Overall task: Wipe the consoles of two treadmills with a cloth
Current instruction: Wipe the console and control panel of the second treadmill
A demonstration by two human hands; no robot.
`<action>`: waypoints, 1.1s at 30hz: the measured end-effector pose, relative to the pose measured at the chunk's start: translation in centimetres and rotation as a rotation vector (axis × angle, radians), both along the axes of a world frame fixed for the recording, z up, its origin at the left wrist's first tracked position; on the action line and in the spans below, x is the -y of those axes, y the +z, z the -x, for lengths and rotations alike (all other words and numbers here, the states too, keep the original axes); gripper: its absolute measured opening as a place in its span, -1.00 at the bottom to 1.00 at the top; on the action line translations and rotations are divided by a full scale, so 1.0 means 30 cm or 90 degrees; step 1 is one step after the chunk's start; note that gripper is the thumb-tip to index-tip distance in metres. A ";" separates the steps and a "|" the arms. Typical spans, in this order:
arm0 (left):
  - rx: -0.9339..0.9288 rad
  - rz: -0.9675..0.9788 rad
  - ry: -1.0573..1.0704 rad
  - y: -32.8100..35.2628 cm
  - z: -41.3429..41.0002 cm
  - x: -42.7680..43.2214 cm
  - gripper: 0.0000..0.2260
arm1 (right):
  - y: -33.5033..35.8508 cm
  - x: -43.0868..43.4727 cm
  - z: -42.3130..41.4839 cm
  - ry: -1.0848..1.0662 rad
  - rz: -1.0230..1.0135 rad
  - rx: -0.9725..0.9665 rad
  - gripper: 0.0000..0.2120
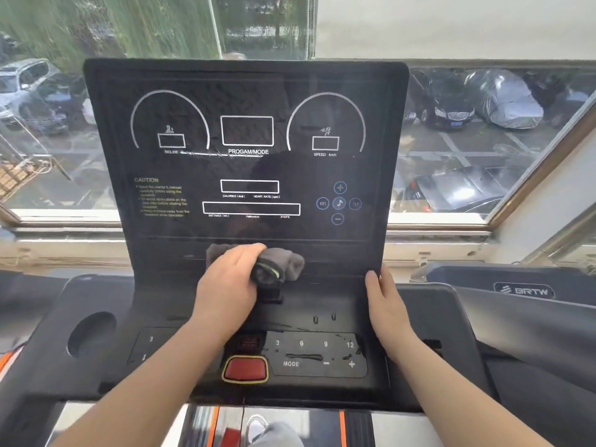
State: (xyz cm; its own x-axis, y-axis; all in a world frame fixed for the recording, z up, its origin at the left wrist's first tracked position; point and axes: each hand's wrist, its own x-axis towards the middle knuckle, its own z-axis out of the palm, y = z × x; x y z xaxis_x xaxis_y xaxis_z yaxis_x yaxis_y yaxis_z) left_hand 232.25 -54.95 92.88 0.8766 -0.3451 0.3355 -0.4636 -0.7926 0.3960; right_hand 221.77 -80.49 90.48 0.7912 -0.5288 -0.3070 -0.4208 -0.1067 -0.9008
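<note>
Both hands are on the machine. The left hand (230,285) lies palm-down on a bunched grey fabric cloth (290,262), its fingers curled over the top of the wad and pressing it to the bottom strip of the black upright treadmill console (251,91), just under the lower edge of the glossy display area. A small black clip with a yellow-green ring (267,275) sits just beside that hand, touching the cloth's underside. The right hand (385,308) holds nothing: its fingers are straight and together, laid flat along the console's lower right edge where the upright panel meets the sloping deck. Between the two hands the strip is bare black surface, and the whole display above the cloth, with its white dial arcs and boxes, is uncovered up to its rounded top corners. Below the wrists lie a dark grey keypad panel marked MODE (317,353) and a red rectangular button with a yellow rim (246,368), both apart from the hands. A round cup-holder hole (92,333) opens in the left wing of the deck. To the right, well apart, is the second treadmill's dark grey console with a BRTW logo (524,290). A wide window with a wooden frame (548,156) stands behind.
</note>
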 end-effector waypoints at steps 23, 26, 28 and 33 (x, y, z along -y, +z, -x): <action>-0.085 -0.080 -0.308 -0.145 0.284 0.457 -0.58 | -0.011 0.122 0.097 -0.218 -0.180 0.010 -0.86; -0.106 -0.101 -0.354 -0.165 0.326 0.415 -0.55 | -0.006 0.075 0.130 -0.107 -0.116 0.000 -0.82; -0.073 -0.136 -0.399 -0.159 0.282 0.387 -0.54 | 0.005 0.051 0.138 -0.067 -0.093 -0.019 -0.79; 0.024 -0.137 -0.282 -0.153 0.180 0.392 -0.57 | 0.026 0.054 0.159 -0.032 -0.083 -0.038 -0.71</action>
